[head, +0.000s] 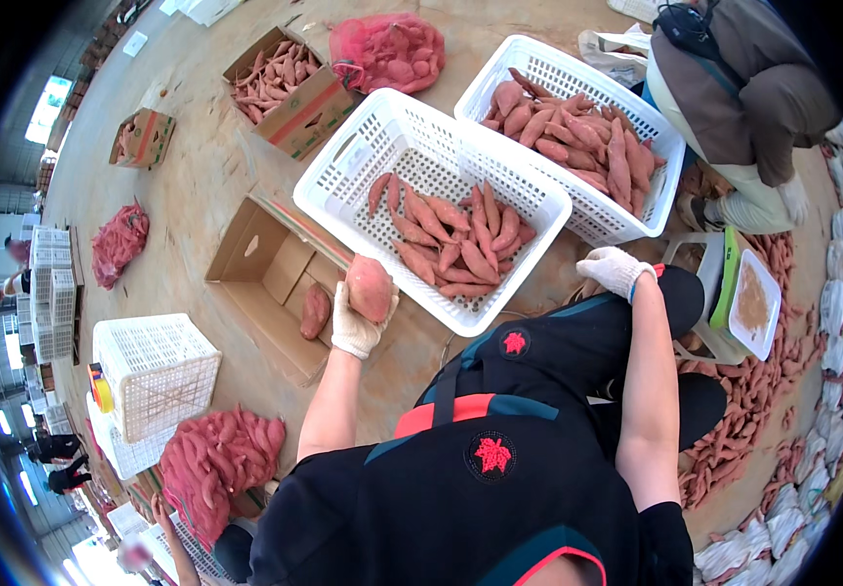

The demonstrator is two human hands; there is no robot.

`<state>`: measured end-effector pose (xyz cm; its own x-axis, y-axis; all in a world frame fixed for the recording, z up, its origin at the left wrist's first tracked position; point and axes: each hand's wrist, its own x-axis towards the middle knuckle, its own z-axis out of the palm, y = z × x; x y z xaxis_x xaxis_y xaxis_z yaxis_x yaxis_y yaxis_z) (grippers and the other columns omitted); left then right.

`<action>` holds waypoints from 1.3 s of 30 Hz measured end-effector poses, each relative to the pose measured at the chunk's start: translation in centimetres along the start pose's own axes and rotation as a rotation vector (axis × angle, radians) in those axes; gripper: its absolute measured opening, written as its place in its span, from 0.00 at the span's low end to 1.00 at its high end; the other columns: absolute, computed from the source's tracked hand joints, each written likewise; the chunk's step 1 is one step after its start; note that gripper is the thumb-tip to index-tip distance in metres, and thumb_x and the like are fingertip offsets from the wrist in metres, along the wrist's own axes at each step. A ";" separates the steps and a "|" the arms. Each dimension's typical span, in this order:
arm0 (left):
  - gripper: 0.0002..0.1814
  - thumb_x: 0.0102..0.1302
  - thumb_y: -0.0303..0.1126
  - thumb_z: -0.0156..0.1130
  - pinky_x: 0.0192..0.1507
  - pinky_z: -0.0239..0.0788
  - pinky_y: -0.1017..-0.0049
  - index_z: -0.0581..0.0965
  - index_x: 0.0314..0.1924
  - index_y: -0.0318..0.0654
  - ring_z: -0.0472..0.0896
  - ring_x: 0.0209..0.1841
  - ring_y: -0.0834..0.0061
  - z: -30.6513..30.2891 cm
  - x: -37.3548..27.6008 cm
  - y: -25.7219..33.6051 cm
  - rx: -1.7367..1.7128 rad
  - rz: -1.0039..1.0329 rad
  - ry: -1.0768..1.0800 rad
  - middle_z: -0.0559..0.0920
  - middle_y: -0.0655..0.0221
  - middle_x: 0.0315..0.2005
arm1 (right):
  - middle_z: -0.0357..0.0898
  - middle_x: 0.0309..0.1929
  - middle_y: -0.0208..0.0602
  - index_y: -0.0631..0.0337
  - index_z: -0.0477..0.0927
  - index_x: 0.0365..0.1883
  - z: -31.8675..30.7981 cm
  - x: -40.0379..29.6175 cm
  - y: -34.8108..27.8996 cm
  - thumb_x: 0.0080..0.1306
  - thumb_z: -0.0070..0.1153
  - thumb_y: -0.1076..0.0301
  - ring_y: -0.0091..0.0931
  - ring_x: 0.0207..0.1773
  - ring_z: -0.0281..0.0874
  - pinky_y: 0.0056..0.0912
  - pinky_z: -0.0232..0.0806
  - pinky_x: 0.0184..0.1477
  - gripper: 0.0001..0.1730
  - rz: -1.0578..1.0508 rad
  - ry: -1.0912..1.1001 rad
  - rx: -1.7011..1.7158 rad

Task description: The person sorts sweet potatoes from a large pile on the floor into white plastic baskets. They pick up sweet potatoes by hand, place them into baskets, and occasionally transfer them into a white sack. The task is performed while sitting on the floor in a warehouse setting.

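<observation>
My left hand [361, 315], in a white knit glove, grips a large round sweet potato [369, 287] above the edge of an open cardboard box [247, 272]. One more sweet potato [315, 311] lies inside that box. My right hand [615, 269], gloved too, rests by my knee with its fingers curled; whether something small is in it cannot be told. Before me stands a white plastic crate [336, 157], partly filled with slender sweet potatoes [476, 249]. Behind it a second white crate [569, 64] holds a bigger heap of sweet potatoes [575, 143].
A green and white scale [723, 282] with a soiled tray stands at right, beside a long pile of sweet potatoes [743, 410]. A crouching person [751, 95] is at upper right. Red mesh sacks [223, 454], a filled cardboard box [304, 110] and an upturned white crate [161, 366] stand at left.
</observation>
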<state>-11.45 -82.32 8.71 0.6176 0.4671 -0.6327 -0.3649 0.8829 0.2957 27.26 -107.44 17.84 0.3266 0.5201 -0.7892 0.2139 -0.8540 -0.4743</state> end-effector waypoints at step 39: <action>0.45 0.63 0.74 0.45 0.39 0.83 0.65 0.65 0.66 0.45 0.79 0.48 0.57 7.6 1.7 -0.7 -0.045 0.030 0.046 0.76 0.60 0.56 | 0.86 0.38 0.43 0.66 0.83 0.42 -0.2 1.1 1.7 0.63 0.50 0.53 0.34 0.43 0.83 0.35 0.72 0.50 0.24 -0.032 0.068 -0.009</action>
<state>-4.89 -81.84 12.85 0.5736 0.4899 -0.6564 -0.4143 0.8649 0.2835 28.14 -108.37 16.23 0.3810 0.5474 -0.7451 0.2332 -0.8367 -0.4955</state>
